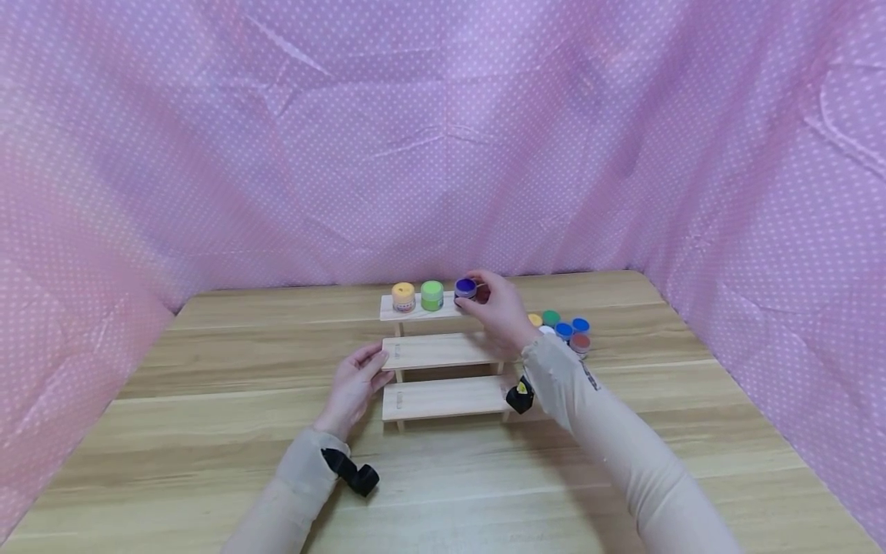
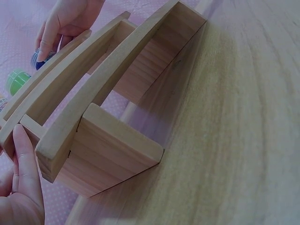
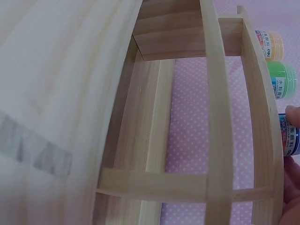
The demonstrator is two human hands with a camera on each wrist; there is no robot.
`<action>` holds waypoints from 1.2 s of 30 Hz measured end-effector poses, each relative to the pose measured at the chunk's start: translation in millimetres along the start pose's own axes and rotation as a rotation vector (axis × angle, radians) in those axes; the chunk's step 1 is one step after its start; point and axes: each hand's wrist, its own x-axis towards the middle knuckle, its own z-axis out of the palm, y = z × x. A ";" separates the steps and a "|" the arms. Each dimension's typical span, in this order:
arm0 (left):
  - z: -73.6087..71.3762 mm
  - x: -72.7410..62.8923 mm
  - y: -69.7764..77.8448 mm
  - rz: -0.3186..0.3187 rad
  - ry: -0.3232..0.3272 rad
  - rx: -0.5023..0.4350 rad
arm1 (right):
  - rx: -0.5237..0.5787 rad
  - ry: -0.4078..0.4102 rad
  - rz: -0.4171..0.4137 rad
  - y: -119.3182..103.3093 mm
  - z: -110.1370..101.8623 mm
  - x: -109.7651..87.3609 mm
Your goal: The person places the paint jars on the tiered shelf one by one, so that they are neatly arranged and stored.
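Note:
A three-tier wooden display stand [image 1: 443, 396] stands on the table. My left hand [image 1: 353, 388] grips the left end of its middle tier, thumb on top. At the right part of the top tier, my right hand [image 1: 503, 312] pinches a dark blue paint jar [image 1: 465, 288] between thumb and fingers. The right wrist view shows this labelled jar [image 3: 287, 136] at the tier's edge, partly covered by the fingers. To its left on the same tier stand a light green paint jar [image 1: 432, 295] and a yellow-orange paint jar [image 1: 404, 297].
Right of the stand, partly behind my right wrist, several paint jars cluster on the wooden table [image 1: 242, 385], among them a green jar [image 1: 551, 318], a blue jar [image 1: 581, 326] and a reddish-brown jar [image 1: 580, 343]. A pink dotted curtain [image 1: 443, 154] encloses the back and sides.

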 end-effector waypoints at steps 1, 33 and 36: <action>0.2 0.5 -0.1 0.002 0.000 -0.003 | 0.003 -0.001 -0.003 0.2 -0.3 0.2; -0.4 1.0 -0.9 0.003 0.003 -0.016 | -0.121 -0.006 -0.105 -14.2 -40.6 0.4; 0.2 1.5 -0.8 -0.004 0.005 -0.012 | -0.158 0.007 -0.118 -14.9 -47.9 0.1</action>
